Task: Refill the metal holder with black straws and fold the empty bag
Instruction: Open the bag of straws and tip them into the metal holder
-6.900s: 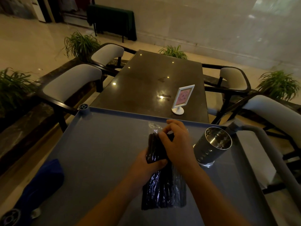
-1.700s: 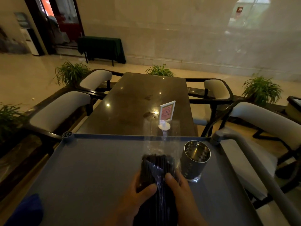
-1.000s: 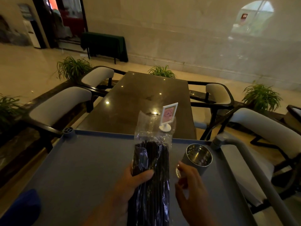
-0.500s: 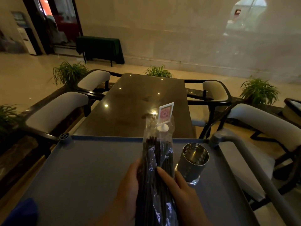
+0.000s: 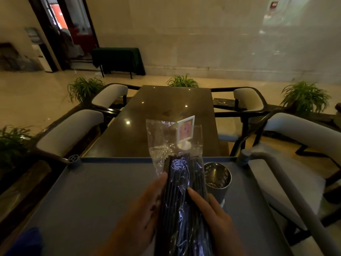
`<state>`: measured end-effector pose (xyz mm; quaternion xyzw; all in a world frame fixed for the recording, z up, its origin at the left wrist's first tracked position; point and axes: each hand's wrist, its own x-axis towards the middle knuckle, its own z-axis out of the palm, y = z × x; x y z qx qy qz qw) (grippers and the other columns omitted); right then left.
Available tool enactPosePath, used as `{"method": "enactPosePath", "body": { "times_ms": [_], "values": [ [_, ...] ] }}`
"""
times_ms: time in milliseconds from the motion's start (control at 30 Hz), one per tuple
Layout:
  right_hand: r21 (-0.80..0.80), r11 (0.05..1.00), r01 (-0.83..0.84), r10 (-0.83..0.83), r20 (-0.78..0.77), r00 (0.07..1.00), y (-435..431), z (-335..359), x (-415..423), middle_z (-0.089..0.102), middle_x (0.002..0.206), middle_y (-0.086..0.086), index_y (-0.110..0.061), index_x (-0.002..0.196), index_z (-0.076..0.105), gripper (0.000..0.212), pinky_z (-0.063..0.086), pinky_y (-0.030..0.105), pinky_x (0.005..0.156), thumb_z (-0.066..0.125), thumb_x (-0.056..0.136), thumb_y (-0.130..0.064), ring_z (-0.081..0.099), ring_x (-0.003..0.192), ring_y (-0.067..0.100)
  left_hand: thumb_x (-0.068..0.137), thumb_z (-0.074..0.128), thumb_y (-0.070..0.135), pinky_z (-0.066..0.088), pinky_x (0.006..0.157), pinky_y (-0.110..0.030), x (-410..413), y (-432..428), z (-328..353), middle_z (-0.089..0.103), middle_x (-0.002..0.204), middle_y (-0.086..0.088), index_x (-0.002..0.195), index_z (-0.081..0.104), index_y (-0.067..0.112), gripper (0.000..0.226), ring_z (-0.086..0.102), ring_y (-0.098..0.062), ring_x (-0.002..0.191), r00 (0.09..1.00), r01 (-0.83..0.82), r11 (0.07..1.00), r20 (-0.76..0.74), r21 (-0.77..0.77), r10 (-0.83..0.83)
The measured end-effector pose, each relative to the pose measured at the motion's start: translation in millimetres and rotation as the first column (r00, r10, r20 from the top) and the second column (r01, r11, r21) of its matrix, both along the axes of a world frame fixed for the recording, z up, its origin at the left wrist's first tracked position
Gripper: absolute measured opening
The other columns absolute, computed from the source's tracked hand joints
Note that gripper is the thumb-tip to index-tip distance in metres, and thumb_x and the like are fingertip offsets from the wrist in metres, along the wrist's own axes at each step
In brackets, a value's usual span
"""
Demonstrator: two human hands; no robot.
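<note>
A clear plastic bag (image 5: 162, 141) full of black straws (image 5: 181, 200) stands almost upright above the grey cart top (image 5: 92, 196). Its empty upper part sticks up past the straw tips. My left hand (image 5: 140, 218) grips the bag's left side and my right hand (image 5: 212, 217) grips its right side, fingers pressed on the straws. The round metal holder (image 5: 218, 180), perforated and with no straws visible in it, stands on the cart just right of the bag, partly hidden behind it.
A white table sign (image 5: 185, 133) stands on the dark table (image 5: 147, 111) beyond the cart, seen through the bag. Grey-cushioned chairs (image 5: 70, 130) flank the table. The cart handle (image 5: 287, 183) runs along the right. A blue cloth (image 5: 25, 242) lies at the cart's near left corner.
Both hands have lifted the bag higher and more upright. The right hand, briefly off the bag a second ago, is back gripping its right side.
</note>
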<state>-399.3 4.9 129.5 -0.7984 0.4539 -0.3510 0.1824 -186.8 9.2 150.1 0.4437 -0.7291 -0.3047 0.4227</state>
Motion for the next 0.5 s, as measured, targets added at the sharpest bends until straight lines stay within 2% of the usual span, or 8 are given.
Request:
{"method": "enactPosePath", "body": {
  "times_ms": [67, 133, 200, 267, 300, 367, 433, 500],
  "values": [
    [0.014, 1.0, -0.009, 0.009, 0.006, 1.0, -3.0, 0.1, -7.7, 0.021, 0.149, -0.033, -0.051, 0.145, 0.024, 0.063, 0.023, 0.004, 0.108, 0.05, 0.088, -0.05, 0.028, 0.136, -0.012, 0.088, 0.066, 0.015, 0.036, 0.107, -0.01, -3.7, -4.8, -3.6, 0.022, 0.156, 0.031, 0.149, 0.016, 0.052, 0.087, 0.034, 0.008, 0.139, 0.982, 0.038, 0.994, 0.187, -0.098, -0.019],
    [0.032, 0.999, -0.027, 0.027, 0.001, 1.0, -5.4, 1.3, -15.3, 0.023, 0.148, -0.032, -0.052, 0.145, 0.023, 0.062, 0.028, 0.005, 0.107, 0.048, 0.089, -0.057, 0.038, 0.133, -0.004, 0.088, 0.068, 0.025, 0.027, 0.112, -0.008, -9.3, -10.3, -8.0, 0.013, 0.161, 0.021, 0.152, 0.015, 0.044, 0.085, 0.024, 0.01, 0.143, 0.949, 0.084, 0.984, 0.312, -0.16, -0.031],
    [0.017, 0.999, -0.037, 0.038, -0.032, 0.999, -7.3, 2.4, -22.5, 0.03, 0.143, -0.033, -0.052, 0.146, 0.022, 0.066, 0.037, 0.009, 0.103, 0.053, 0.088, -0.053, 0.047, 0.125, 0.0, 0.09, 0.058, 0.049, 0.025, 0.114, -0.009, -22.5, -15.5, -8.8, 0.012, 0.16, 0.023, 0.147, 0.018, 0.055, 0.07, 0.021, 0.01, 0.143, 0.947, 0.128, 0.984, 0.309, -0.128, -0.083],
    [0.019, 0.999, -0.03, 0.03, -0.047, 0.998, -8.1, 4.2, -29.1, 0.04, 0.139, -0.023, -0.052, 0.146, 0.021, 0.069, 0.047, 0.02, 0.1, 0.055, 0.086, -0.048, 0.055, 0.12, 0.005, 0.087, 0.047, 0.069, 0.029, 0.114, -0.013, -36.4, -18.8, -6.8, 0.021, 0.155, 0.032, 0.134, 0.026, 0.07, 0.051, 0.026, 0.01, 0.141, 0.976, 0.102, 0.995, 0.193, -0.007, -0.099],
    [0.013, 1.0, -0.014, 0.015, -0.06, 0.998, -8.9, 4.4, -32.4, 0.044, 0.137, -0.019, -0.052, 0.146, 0.02, 0.069, 0.051, 0.023, 0.096, 0.054, 0.086, -0.048, 0.058, 0.117, 0.007, 0.086, 0.042, 0.073, 0.028, 0.113, -0.011, -43.1, -20.1, -8.9, 0.016, 0.154, 0.035, 0.135, 0.024, 0.07, 0.052, 0.024, 0.014, 0.14, 0.969, 0.113, 0.991, 0.229, -0.066, -0.095],
    [0.013, 1.0, 0.019, -0.017, -0.105, 0.994, -10.5, 0.9, -42.6, 0.05, 0.131, -0.014, -0.05, 0.147, 0.02, 0.071, 0.056, 0.022, 0.085, 0.054, 0.085, -0.047, 0.066, 0.105, 0.01, 0.089, 0.041, 0.067, 0.024, 0.112, -0.005, -56.1, -25.5, -11.6, 0.001, 0.156, 0.036, 0.144, 0.013, 0.061, 0.062, 0.018, 0.017, 0.14, 0.933, 0.129, 0.985, 0.35, -0.112, -0.083],
    [0.039, 0.998, 0.05, -0.044, -0.136, 0.99, -13.4, -1.3, -54.6, 0.053, 0.127, -0.009, -0.051, 0.148, 0.016, 0.075, 0.059, 0.026, 0.079, 0.056, 0.085, -0.044, 0.068, 0.098, 0.014, 0.089, 0.052, 0.057, 0.028, 0.112, -0.01, -67.0, -31.2, -14.2, -0.006, 0.154, 0.038, 0.146, 0.006, 0.059, 0.073, 0.027, 0.007, 0.14, 0.917, 0.161, 0.986, 0.376, -0.053, -0.129],
    [0.074, 0.993, 0.088, -0.073, -0.185, 0.98, -16.2, -2.4, -67.8, 0.052, 0.129, -0.008, -0.057, 0.146, 0.008, 0.075, 0.058, 0.03, 0.081, 0.053, 0.086, -0.046, 0.066, 0.102, 0.016, 0.088, 0.06, 0.047, 0.036, 0.11, -0.017, -80.5, -39.3, -14.0, -0.003, 0.154, 0.036, 0.146, 0.003, 0.058, 0.082, 0.036, -0.002, 0.135, 0.909, 0.152, 0.986, 0.401, -0.065, -0.114]
  ]
}}
